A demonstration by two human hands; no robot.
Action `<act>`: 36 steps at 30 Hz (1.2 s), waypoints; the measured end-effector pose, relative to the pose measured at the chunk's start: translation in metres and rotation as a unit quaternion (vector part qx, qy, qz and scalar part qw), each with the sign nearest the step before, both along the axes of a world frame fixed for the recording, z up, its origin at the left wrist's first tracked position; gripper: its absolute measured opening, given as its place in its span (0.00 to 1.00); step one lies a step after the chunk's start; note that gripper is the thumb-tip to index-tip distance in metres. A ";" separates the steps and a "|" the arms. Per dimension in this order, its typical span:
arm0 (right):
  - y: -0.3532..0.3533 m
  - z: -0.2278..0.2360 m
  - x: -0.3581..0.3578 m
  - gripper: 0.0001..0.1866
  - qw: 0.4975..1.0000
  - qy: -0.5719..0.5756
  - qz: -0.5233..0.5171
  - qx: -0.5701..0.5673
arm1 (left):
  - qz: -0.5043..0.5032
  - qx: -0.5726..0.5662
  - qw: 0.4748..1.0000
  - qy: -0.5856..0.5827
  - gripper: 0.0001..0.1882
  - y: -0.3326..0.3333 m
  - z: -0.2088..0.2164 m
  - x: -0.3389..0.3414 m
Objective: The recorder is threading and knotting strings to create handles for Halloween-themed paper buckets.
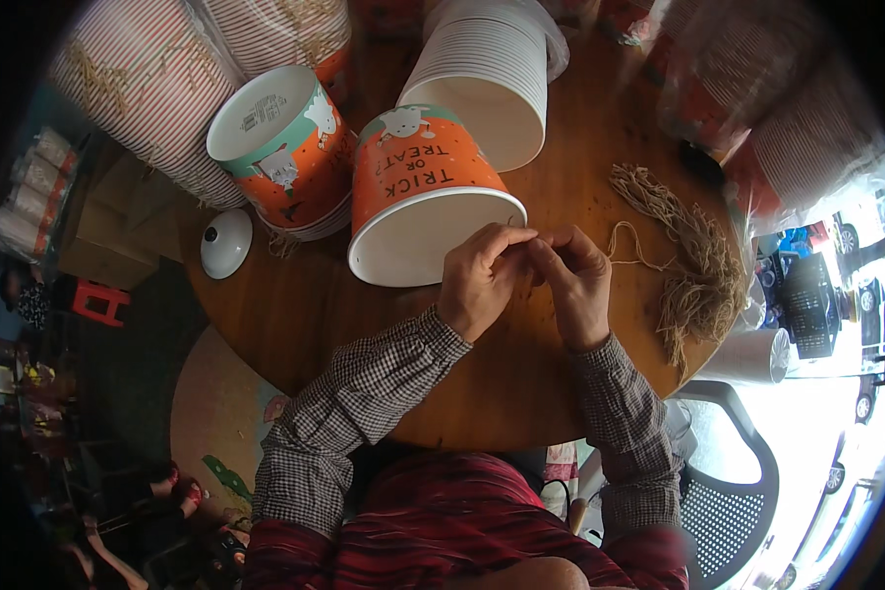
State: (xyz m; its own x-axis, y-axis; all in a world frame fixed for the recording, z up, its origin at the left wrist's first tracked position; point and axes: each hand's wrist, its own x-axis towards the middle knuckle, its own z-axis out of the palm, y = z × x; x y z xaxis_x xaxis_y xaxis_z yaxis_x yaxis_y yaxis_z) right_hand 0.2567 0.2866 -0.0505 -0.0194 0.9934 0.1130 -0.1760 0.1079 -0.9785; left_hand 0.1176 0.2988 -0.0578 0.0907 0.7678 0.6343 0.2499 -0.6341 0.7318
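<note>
My left hand (pixel 481 280) and my right hand (pixel 575 285) are closed, fingertips meeting in a pinch just right of a paper bucket's rim. A thin strand of beige twine (pixel 625 236) shows beside my right hand and leads toward a tangled twine bundle (pixel 698 265). The twine between my fingertips is mostly hidden. The orange paper bucket (pixel 413 162), with a green band and white ghost figure, lies tipped with its white mouth facing me. A small dark mark, perhaps a hole or twine, shows at the rim near my left fingers.
A second orange bucket (pixel 290 157) stands upside down on nested ones at left, beside a white lid (pixel 227 244). White nested buckets (pixel 482 74) lie behind. Tall bucket stacks (pixel 147 84) rise far left; bagged stacks (pixel 796 128) stand right. The round wooden table (pixel 364 334) curves toward me, near a grey chair (pixel 733 492).
</note>
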 end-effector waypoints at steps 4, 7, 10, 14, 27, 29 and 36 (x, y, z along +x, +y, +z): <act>-0.001 0.004 -0.002 0.02 0.995 -0.069 -0.049 0.044 | -0.011 -0.099 0.994 -0.047 0.08 0.000 0.003 0.001; -0.001 0.010 -0.004 0.05 0.996 -0.071 -0.041 0.027 | -0.028 -0.140 0.986 -0.090 0.05 0.001 0.001 -0.002; 0.000 0.007 -0.004 0.08 0.996 -0.080 -0.017 0.023 | -0.029 -0.124 0.988 -0.088 0.05 0.001 0.001 -0.003; 0.002 -0.003 -0.002 0.09 0.997 -0.067 -0.018 0.038 | -0.010 -0.072 0.996 -0.047 0.05 0.000 0.006 -0.003; 0.002 -0.002 0.002 0.03 0.996 -0.068 -0.023 0.047 | 0.008 0.035 0.999 0.010 0.06 0.005 0.004 -0.006; 0.002 -0.001 0.002 0.03 0.988 -0.137 -0.038 0.054 | 0.011 0.025 1.000 0.014 0.06 0.006 0.004 -0.006; 0.001 0.005 -0.001 0.03 0.991 -0.121 -0.026 0.039 | -0.009 0.015 1.000 0.001 0.06 0.006 0.004 -0.006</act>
